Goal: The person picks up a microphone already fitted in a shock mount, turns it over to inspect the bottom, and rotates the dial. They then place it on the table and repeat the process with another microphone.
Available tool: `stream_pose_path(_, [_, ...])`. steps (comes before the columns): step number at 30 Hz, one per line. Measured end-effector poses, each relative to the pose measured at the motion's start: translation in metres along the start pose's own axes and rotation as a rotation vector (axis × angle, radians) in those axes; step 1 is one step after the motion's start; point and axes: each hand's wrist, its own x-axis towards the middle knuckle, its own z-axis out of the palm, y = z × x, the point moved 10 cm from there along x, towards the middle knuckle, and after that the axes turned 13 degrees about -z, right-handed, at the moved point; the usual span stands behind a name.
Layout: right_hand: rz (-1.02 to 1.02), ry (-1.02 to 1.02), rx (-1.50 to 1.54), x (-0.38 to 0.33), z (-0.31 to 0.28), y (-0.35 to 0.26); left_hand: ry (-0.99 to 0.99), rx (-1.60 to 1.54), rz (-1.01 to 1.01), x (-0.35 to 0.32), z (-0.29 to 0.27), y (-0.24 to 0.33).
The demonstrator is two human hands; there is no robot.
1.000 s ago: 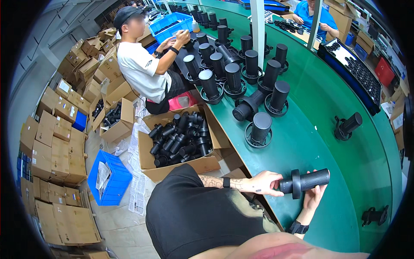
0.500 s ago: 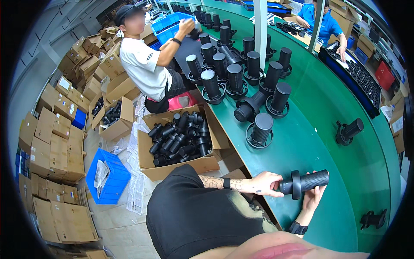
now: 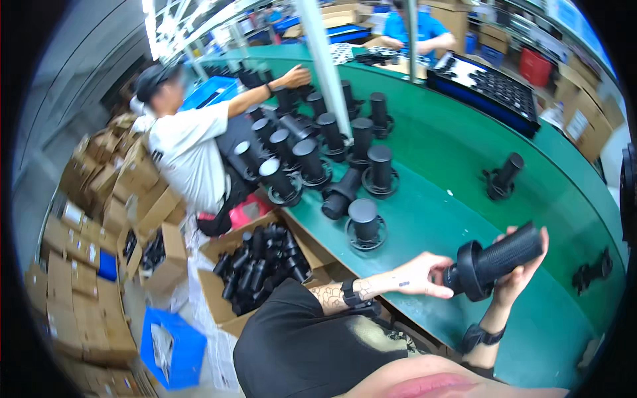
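**Head view: both hands on one black part above green table**

Head view, looking down over own lap toward a curved green table (image 3: 464, 172).

Hands: right hand (image 3: 521, 265) is wrapped around the ribbed barrel of a black part (image 3: 494, 260), fingers curled over the top, thumb side hidden behind it. Part lies roughly level, tilted a little upward toward the right, with its wide flange at the left end. Left hand (image 3: 421, 275) touches the flange end, fingers pinched at the small stub there. Both hands are closed on the same part; it is held clear of the table, above the near edge.

Wrists: dark band on the left wrist, dark band on the right wrist.

Table: one upright part (image 3: 365, 224) stands on its flange nearest the left hand, well apart from it. Behind it one part lies on its side (image 3: 342, 194). Further back, a cluster of upright parts (image 3: 312, 142) in rows. Lone part (image 3: 503, 176) toward the right, tilted. Small black piece (image 3: 592, 270) near the right rim. Dark blue tray (image 3: 484, 86) at the far side.

Floor, left of the table: open carton (image 3: 262, 272) full of black parts, just beside the knee. Blue crate (image 3: 164, 346) nearer the lower left. Stacked cartons (image 3: 73, 292) along the left.

Others: person in white shirt (image 3: 189, 152) sitting at the table, one arm reaching over the cluster. Person in blue (image 3: 418, 30) at the far side.
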Motion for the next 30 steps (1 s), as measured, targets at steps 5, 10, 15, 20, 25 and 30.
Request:
stream_pose_path(5, [-0.212,-0.121,-0.041,0.071,0.043,-0.060,-0.127,-0.084,0.207,0.022,0.005,0.102])
stream_pose_path(10, [-0.233,-0.027,0.007,0.093,0.019,-0.044,-0.092,0.122,0.074,0.031,0.010,0.130])
stream_pose_path(15, [-0.150,0.162,-0.006,0.086,-0.038,-0.006,0.180,0.240,0.317,0.031,0.006,0.157])
stream_pose_path(20, [0.043,0.098,0.145,0.093,-0.042,0.041,0.274,0.221,0.294,0.032,-0.005,0.154])
stream_pose_path(25, [-0.023,0.084,0.259,0.086,-0.038,0.041,0.301,0.202,0.258,0.028,-0.007,0.152])
stream_pose_path(30, [0.006,0.041,0.445,0.082,-0.017,0.034,0.307,0.212,0.337,0.020,-0.003,0.158])
